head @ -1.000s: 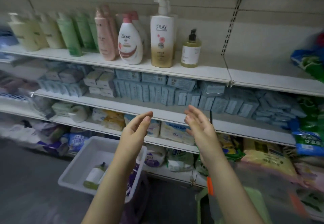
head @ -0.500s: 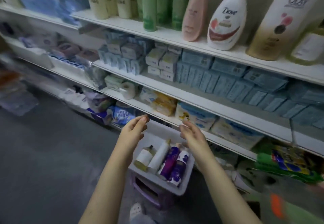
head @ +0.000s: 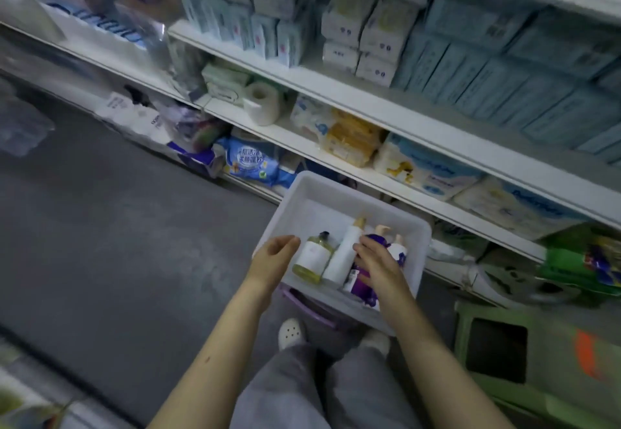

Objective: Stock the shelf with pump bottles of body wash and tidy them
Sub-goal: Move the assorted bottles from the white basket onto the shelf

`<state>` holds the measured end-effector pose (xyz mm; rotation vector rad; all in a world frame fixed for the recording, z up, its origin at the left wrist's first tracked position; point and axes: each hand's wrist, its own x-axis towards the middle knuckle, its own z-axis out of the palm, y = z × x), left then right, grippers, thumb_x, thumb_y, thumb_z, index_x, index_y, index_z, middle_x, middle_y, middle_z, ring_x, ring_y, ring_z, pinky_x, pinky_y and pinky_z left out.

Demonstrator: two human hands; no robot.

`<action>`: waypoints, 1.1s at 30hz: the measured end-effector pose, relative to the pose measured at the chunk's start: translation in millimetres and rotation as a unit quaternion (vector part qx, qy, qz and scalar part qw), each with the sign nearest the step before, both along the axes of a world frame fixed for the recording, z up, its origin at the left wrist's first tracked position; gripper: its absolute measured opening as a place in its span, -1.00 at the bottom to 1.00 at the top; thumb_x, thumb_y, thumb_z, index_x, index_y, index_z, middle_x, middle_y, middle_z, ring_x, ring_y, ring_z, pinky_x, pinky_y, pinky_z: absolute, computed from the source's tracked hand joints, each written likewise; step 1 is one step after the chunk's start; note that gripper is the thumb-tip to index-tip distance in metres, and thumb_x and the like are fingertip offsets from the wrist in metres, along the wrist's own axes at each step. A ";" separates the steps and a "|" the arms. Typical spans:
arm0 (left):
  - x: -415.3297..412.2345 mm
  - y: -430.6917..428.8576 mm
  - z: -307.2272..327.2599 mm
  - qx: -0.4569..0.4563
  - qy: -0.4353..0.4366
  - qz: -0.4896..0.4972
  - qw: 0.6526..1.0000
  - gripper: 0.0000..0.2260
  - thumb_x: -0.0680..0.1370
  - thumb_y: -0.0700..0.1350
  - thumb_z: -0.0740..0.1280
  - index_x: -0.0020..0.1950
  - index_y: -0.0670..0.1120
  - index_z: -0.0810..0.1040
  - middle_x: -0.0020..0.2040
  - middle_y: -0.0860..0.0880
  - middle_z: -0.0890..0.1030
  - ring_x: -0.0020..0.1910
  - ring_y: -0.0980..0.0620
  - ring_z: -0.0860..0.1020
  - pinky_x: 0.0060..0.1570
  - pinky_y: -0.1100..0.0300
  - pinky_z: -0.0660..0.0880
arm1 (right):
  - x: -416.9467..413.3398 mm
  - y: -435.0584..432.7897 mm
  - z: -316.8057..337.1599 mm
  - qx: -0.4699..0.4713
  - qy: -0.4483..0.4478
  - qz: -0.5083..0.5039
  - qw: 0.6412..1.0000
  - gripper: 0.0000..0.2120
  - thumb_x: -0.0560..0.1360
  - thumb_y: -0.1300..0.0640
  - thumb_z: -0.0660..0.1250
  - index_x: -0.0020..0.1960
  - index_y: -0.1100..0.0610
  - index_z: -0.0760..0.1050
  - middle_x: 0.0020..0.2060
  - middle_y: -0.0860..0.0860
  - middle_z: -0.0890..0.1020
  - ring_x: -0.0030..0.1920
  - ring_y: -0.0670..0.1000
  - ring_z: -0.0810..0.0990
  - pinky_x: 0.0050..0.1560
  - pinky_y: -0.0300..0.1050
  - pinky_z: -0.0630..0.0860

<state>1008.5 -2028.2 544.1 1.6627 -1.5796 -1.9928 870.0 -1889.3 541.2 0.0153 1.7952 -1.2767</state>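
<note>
A white plastic bin (head: 304, 193) sits on a purple stool below me and holds several pump bottles lying down. A yellow bottle with a black pump (head: 312, 259) lies at the left, a white bottle (head: 342, 253) beside it, and purple bottles (head: 396, 253) at the right. My left hand (head: 274, 259) hovers over the bin's left rim, fingers relaxed, holding nothing. My right hand (head: 378, 265) is down in the bin on top of the purple bottles, fingers spread over them; a grip is not visible.
White shelves (head: 369, 112) in front carry blue boxed packs, a toilet roll (head: 263, 102) and bagged tissue packs. A green stool (head: 537, 354) stands at the right. Grey floor lies to the left. My legs and white shoes are under the bin.
My view tipped down from the top shelf to the bin. Both hands dropped from chest height; the right one reached into the bin onto the purple bottles, the left came to its rim.
</note>
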 end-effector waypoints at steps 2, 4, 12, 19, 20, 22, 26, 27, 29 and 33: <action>-2.0 -1.4 -20.9 0.005 -0.004 -0.003 1.000 -0.74 0.60 -0.01 0.32 0.24 -0.08 0.54 0.19 -0.04 0.58 0.05 0.09 0.53 0.06 0.20 0.42 | -6.7 -5.7 -21.4 0.025 -0.013 -0.009 1.000 -0.78 0.60 0.08 0.31 0.22 -0.10 0.53 0.16 -0.09 0.58 0.12 -0.08 0.58 -0.01 -0.19 0.50; -9.3 -5.4 -50.6 -0.002 -0.023 -0.006 1.000 -0.69 0.60 -0.02 0.31 0.31 -0.11 0.50 0.20 -0.02 0.56 0.02 0.14 0.50 0.05 0.23 0.37 | -17.7 -12.7 -50.2 0.051 -0.023 -0.015 0.998 -0.72 0.59 0.09 0.30 0.29 -0.02 0.51 0.17 -0.04 0.58 0.13 -0.05 0.57 0.01 -0.18 0.50; -63.4 -6.8 -161.7 -0.032 -0.123 -0.109 0.986 -0.29 0.55 0.05 0.37 0.57 -0.14 0.10 0.54 -0.09 0.23 0.49 -0.08 0.26 0.40 0.07 0.25 | -35.6 -42.3 -157.7 0.071 -0.077 -0.024 0.994 -0.82 0.60 0.05 0.30 0.19 -0.10 0.50 0.20 0.00 0.59 0.16 -0.03 0.58 0.13 -0.10 0.51; -77.7 -21.8 -221.0 0.028 -0.176 -0.124 0.976 -0.21 0.50 0.11 0.42 0.56 -0.16 0.11 0.53 -0.13 0.25 0.46 -0.14 0.30 0.40 0.00 0.30 | -36.3 -44.4 -195.5 0.096 -0.090 -0.006 0.991 -0.78 0.60 0.05 0.29 0.24 -0.07 0.52 0.20 -0.01 0.57 0.17 -0.01 0.56 0.24 -0.01 0.50; -79.9 -22.5 -225.6 0.028 -0.181 -0.140 0.973 -0.27 0.50 0.11 0.42 0.53 -0.16 0.18 0.49 -0.12 0.31 0.42 -0.14 0.35 0.35 0.04 0.34 | -36.0 -42.4 -198.0 0.101 -0.093 0.001 0.991 -0.76 0.60 0.03 0.30 0.26 -0.08 0.51 0.21 -0.02 0.57 0.17 -0.02 0.55 0.24 0.00 0.51; -84.0 -24.2 -236.0 0.015 -0.197 -0.175 0.965 -0.39 0.48 0.11 0.44 0.40 -0.15 0.34 0.34 -0.12 0.44 0.29 -0.14 0.45 0.21 0.07 0.42 | -36.1 -39.1 -201.4 0.114 -0.098 0.001 0.989 -0.75 0.58 0.01 0.31 0.26 -0.08 0.52 0.19 -0.03 0.58 0.17 -0.01 0.55 0.26 0.02 0.50; -85.2 -27.3 -254.4 -0.005 -0.221 -0.195 0.956 -0.31 0.34 0.18 0.52 0.33 -0.08 0.35 0.24 -0.11 0.47 0.14 -0.15 0.52 0.11 -0.09 0.55 | -39.5 -33.8 -208.8 0.102 -0.121 -0.036 0.987 -0.82 0.58 0.10 0.31 0.17 -0.04 0.54 0.18 -0.01 0.61 0.19 -0.04 0.57 0.32 0.04 0.47; -84.7 -28.0 -258.4 -0.007 -0.226 -0.200 0.953 -0.27 0.31 0.19 0.54 0.34 -0.06 0.33 0.23 -0.11 0.47 0.12 -0.16 0.54 0.09 -0.10 0.57 | -40.4 -32.9 -209.3 0.099 -0.125 -0.042 0.986 -0.83 0.58 0.12 0.31 0.14 -0.05 0.54 0.18 0.01 0.62 0.20 -0.03 0.58 0.32 0.03 0.47; -84.2 -30.7 -262.2 -0.017 -0.239 -0.214 0.947 -0.23 0.30 0.18 0.55 0.37 -0.05 0.29 0.24 -0.11 0.47 0.13 -0.17 0.54 0.12 -0.10 0.54 | -41.6 -31.3 -210.1 0.096 -0.128 -0.047 0.986 -0.84 0.57 0.12 0.33 0.13 -0.05 0.54 0.17 0.02 0.63 0.20 -0.03 0.58 0.32 0.02 0.47; -83.3 -38.4 -263.1 -0.047 -0.238 -0.229 0.943 -0.29 0.38 0.16 0.51 0.39 -0.11 0.32 0.25 -0.10 0.48 0.19 -0.13 0.49 0.15 0.02 0.47 | -43.8 -28.7 -210.4 0.088 -0.133 -0.046 0.986 -0.80 0.58 0.11 0.32 0.18 -0.05 0.53 0.15 -0.02 0.64 0.19 -0.05 0.59 0.32 0.01 0.47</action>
